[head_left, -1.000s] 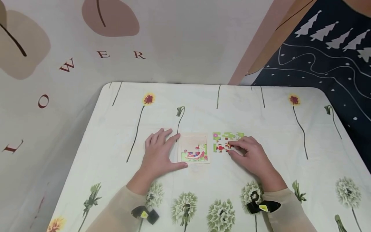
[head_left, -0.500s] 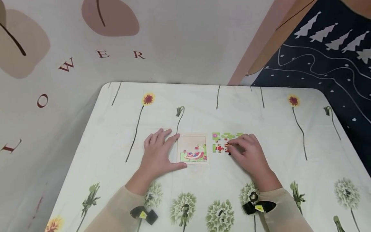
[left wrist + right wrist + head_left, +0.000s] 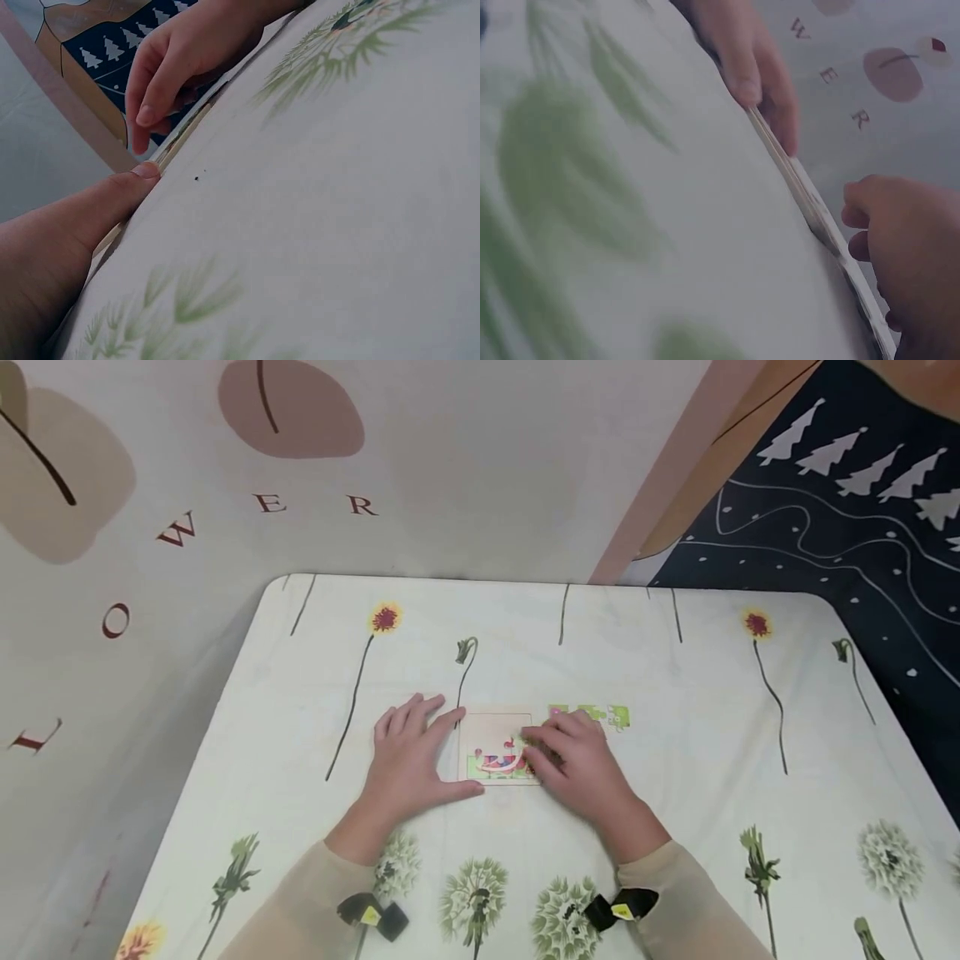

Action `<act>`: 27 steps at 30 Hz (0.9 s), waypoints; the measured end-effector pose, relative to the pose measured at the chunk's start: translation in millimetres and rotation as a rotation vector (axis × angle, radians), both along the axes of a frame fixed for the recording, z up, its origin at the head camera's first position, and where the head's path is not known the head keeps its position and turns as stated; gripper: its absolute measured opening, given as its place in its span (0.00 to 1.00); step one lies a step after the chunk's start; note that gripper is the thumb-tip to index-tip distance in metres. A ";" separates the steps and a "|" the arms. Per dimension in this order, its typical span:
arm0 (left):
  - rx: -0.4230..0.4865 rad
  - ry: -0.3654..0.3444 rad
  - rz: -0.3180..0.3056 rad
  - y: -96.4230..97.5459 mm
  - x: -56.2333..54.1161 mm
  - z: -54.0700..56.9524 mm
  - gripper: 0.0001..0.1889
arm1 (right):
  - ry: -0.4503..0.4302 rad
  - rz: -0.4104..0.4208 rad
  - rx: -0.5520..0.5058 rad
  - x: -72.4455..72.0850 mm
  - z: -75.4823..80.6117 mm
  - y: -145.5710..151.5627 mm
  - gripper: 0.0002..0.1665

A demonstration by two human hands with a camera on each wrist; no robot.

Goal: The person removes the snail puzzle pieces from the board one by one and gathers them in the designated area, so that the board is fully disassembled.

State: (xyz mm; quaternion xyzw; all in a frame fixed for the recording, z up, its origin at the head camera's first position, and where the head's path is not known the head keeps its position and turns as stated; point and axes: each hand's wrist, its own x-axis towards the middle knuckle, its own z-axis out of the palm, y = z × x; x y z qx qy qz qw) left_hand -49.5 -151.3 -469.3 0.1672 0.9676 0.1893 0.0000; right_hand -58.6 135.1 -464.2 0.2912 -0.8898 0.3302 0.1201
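The right hand has moved left from the loose pieces to the puzzle tray, mid-frame, fingers curled, hold unclear, the left hand spread against its edge.

- Looked forward and down from the head, well above the table.
- Faced tree-patterned wall from left wrist, low and close.
- Faced lettered wall from right wrist, equally low.
- Shared the board, left hand and right hand throughout.
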 end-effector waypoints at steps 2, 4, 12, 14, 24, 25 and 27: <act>-0.005 -0.001 -0.001 0.5 0.0 0.5 0.60 | -0.019 0.013 0.039 2.3 0.5 -7.4 0.18; -0.007 -0.005 0.000 0.9 0.1 1.2 0.59 | -0.038 0.015 0.071 4.2 1.0 -12.3 0.20; 0.001 -0.007 -0.001 1.8 0.4 2.2 0.59 | -0.093 -0.010 0.121 5.3 1.2 -16.0 0.21; 0.004 -0.004 -0.001 1.2 -0.1 2.2 0.59 | -0.119 -0.023 0.125 4.6 3.3 -17.0 0.21; 0.013 0.003 0.000 0.6 -1.3 0.9 0.58 | -0.153 -0.058 0.059 4.7 8.3 -20.9 0.19; 0.014 0.002 0.001 0.7 -1.2 0.9 0.58 | -0.146 -0.062 0.048 4.7 7.6 -21.1 0.19; 0.016 0.001 0.002 0.8 -1.1 0.9 0.58 | -0.132 -0.069 0.023 4.7 6.2 -21.4 0.18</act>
